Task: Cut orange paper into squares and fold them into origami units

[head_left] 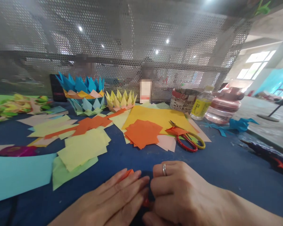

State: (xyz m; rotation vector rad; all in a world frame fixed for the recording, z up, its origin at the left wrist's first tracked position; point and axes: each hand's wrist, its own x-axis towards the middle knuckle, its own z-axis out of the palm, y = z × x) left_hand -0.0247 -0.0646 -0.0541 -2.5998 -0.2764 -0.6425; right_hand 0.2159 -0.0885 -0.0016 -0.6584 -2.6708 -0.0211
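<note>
A small folded piece of orange paper [130, 172] lies mostly covered at the front of the table. My left hand [118, 197] holds it down with fingers straight and close together, so only an orange corner and a reddish bit show. Beside it, my right hand [176, 194] is curled with its knuckles up and a ring on one finger. Its fingertips meet the paper's near right part, though the grip itself is largely hidden. Past my hands lie a stack of orange paper squares [143, 133] and scissors [187, 138] with red and yellow handles.
Folded-paper crowns, one blue [82, 91] and one yellow [121, 99], stand behind yellow paper squares [85, 146]. At right are a yellow-labelled bottle [201, 105], a pink bottle [224, 105] and a dark glue gun [266, 150]. Light-blue paper [19, 175] lies left; a perforated screen [122, 40] rises behind.
</note>
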